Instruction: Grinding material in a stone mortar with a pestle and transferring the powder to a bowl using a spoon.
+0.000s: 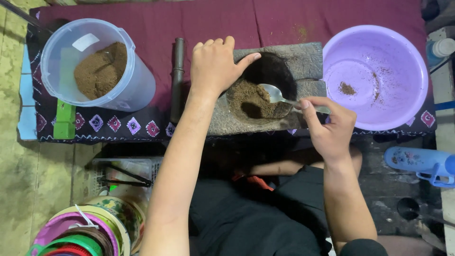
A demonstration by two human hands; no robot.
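Spoon (279, 96), a metal one, is pinched by its handle in the right hand (327, 128), thumb and fingers clenched around the handle's end, its bowl dipping into brown powder (251, 99) that fills the dark hollow of a grey stone mortar (303, 61). Just left of that grip, the left hand (215, 66) lies flat and released on the mortar's rim, fingers spread, thumb reaching over the hollow's edge; it grasps nothing.

Nearer than the grip, below the wrists, a dark garment (265, 213) covers the person's lap. Further left of it and low down sits a stack of round coloured lids and rings (85, 232), pink, green and cream. Right of the grip, near the wrist, a blue flowered bottle (419, 163) lies on its side.

Level with the grip and just right, touching the mortar's side, stands a lilac plastic basin (379, 76) with only specks of brown powder inside. Left of the resting hand a dark rod-like pestle (177, 80) lies lengthwise on a maroon cloth (156, 28) edged with small diamond patterns. Beyond the pestle, well to the left, a clear plastic jug (95, 64) holds more brown powder; a pale rectangular label shows on its inner wall, too faint to tell further.
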